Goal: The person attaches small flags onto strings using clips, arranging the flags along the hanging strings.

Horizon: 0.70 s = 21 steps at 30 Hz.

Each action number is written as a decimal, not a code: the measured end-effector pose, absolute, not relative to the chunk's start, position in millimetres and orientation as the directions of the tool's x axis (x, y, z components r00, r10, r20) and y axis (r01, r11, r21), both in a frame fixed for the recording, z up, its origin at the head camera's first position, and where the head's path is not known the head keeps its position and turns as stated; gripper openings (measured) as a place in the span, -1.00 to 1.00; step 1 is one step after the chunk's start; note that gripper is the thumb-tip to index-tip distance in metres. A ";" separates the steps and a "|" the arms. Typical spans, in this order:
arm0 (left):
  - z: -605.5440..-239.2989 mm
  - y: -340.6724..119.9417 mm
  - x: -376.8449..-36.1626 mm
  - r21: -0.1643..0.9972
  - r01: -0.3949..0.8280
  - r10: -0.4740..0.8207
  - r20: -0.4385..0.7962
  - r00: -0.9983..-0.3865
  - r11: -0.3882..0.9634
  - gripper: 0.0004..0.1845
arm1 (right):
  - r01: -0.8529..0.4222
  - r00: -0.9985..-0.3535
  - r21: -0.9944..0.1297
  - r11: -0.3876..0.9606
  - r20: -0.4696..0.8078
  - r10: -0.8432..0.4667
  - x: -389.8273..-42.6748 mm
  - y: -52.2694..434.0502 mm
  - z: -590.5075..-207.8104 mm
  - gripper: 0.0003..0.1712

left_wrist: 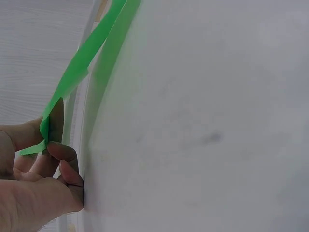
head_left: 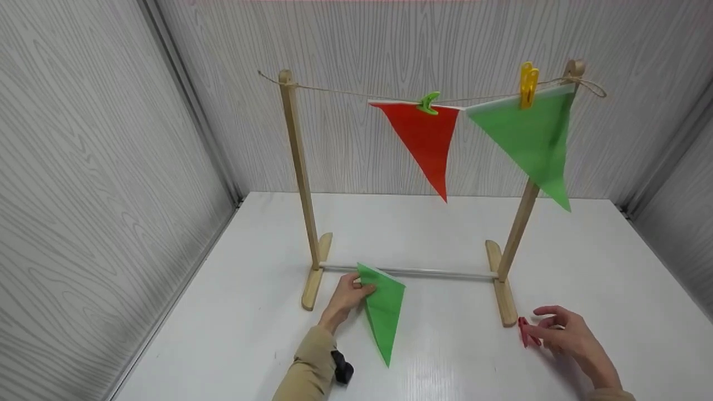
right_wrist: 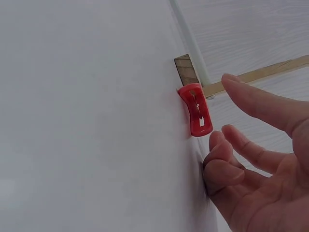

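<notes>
My left hand [head_left: 346, 295] pinches the green triangular pennant [head_left: 385, 312] near its upper left edge, between thumb and fingers. In the left wrist view the pennant [left_wrist: 77, 67] runs up from the fingers as a narrow green strip. A red clothespin [head_left: 523, 333] lies on the table by the right foot of the wooden stand. My right hand [head_left: 571, 337] is beside it, fingers loosely bent. In the right wrist view a gap shows between the fingers and the red clothespin [right_wrist: 197, 110].
The wooden stand has two posts [head_left: 301, 172] joined by a white bar [head_left: 434, 273]. On its string [head_left: 334, 91] hang a red pennant [head_left: 426, 133] under a green clothespin [head_left: 429, 103] and another green pennant [head_left: 535, 131] under a yellow clothespin [head_left: 528, 86]. Walls surround the white table [head_left: 234, 334].
</notes>
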<state>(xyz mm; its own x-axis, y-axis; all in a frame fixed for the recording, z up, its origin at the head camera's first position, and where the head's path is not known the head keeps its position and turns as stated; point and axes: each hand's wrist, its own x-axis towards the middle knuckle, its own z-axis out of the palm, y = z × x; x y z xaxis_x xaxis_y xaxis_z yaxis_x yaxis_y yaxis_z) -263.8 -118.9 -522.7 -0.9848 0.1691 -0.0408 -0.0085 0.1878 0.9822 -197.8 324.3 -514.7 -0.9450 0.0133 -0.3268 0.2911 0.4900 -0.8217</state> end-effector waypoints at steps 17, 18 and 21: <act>-522.1 -118.1 -264.5 0.980 -0.030 0.105 -0.052 -0.993 0.197 -0.74 | 0.168 -0.950 -0.748 0.642 -0.296 -0.096 -198.4 315.3 -510.2 -0.04; -521.7 -117.9 -264.3 0.981 -0.029 0.101 -0.049 -0.994 0.192 -0.74 | 0.161 -0.951 -0.745 0.647 -0.293 -0.101 -198.4 315.0 -510.1 -0.03; -521.6 -117.1 -263.5 0.984 -0.022 0.096 -0.039 -0.995 0.175 -0.72 | 0.132 -0.954 -0.735 0.665 -0.276 -0.116 -199.1 314.6 -510.0 -0.02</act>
<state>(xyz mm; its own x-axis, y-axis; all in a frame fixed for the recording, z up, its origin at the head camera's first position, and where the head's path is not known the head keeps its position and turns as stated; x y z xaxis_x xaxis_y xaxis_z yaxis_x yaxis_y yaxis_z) -263.5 -117.1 -521.6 -0.9946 0.0964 -0.0391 -0.0218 0.1747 0.9844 -199.1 314.6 -510.0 -0.9540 -0.1161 -0.2764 0.1320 0.6652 -0.7349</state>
